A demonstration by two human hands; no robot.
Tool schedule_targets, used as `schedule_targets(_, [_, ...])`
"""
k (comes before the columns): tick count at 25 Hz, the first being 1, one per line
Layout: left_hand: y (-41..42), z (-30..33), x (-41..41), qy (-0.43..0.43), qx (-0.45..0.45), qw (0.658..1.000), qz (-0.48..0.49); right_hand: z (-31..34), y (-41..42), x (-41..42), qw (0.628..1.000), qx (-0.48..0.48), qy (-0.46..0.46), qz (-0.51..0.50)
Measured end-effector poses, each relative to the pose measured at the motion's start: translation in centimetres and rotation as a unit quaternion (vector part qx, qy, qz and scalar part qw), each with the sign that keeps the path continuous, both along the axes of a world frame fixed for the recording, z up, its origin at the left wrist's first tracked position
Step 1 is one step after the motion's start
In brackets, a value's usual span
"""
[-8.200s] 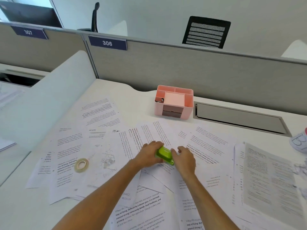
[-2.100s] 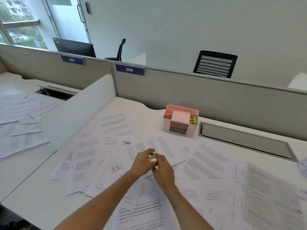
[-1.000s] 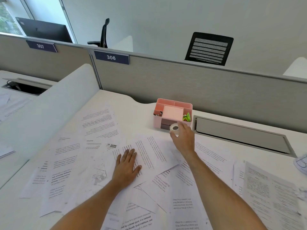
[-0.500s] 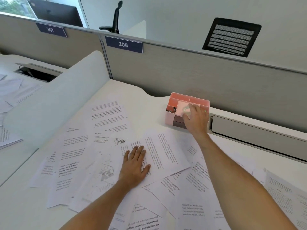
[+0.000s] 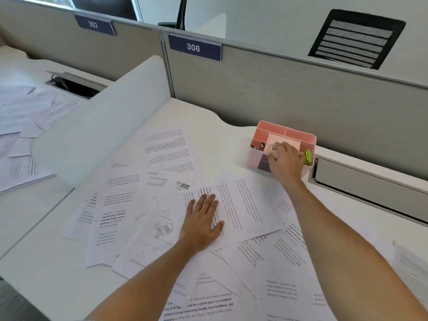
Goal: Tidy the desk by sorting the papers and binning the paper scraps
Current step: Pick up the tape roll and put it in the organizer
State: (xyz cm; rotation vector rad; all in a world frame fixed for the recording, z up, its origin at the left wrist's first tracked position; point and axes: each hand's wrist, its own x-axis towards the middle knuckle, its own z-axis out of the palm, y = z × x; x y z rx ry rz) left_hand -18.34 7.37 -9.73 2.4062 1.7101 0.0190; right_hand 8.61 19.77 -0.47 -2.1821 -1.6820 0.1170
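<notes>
Several printed papers (image 5: 245, 205) lie scattered and overlapping across the white desk (image 5: 215, 126). My left hand (image 5: 202, 222) rests flat on them, fingers spread, holding nothing. My right hand (image 5: 286, 161) reaches over the pink desk organizer (image 5: 287, 132) at the back and pinches a small roll of clear tape (image 5: 273, 148) above its middle compartment. A green stapler (image 5: 308, 156) stands in the organizer's right slot, just right of my hand.
A grey partition (image 5: 278, 93) labelled 306 closes the desk's far side. A white curved divider (image 5: 99, 126) stands on the left, with more papers (image 5: 25, 117) on the neighbouring desk. A cable tray flap (image 5: 370, 181) lies right of the organizer.
The green stapler went from my hands into the organizer. My right hand carried the tape roll from the papers up to the organizer. My left hand settled flat on the papers.
</notes>
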Motion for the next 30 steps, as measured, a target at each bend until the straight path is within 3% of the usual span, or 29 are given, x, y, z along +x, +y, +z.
schedule_targets(12, [-0.1,0.2,0.0,-0.006,0.001,1.0,0.0,-0.2,-4.8,0.7,0.998,0.024,-0.054,0.013])
schedule_targets(18, [-0.1,0.2,-0.1,-0.013,0.002,1.0,0.001,-0.4,-4.4,0.0,0.995,-0.019,-0.101,0.007])
schedule_targets(30, [-0.1,-0.1,-0.1,-0.011,0.003,1.0,-0.004,-0.4,-7.4,0.8,0.995,-0.031,-0.094,-0.021])
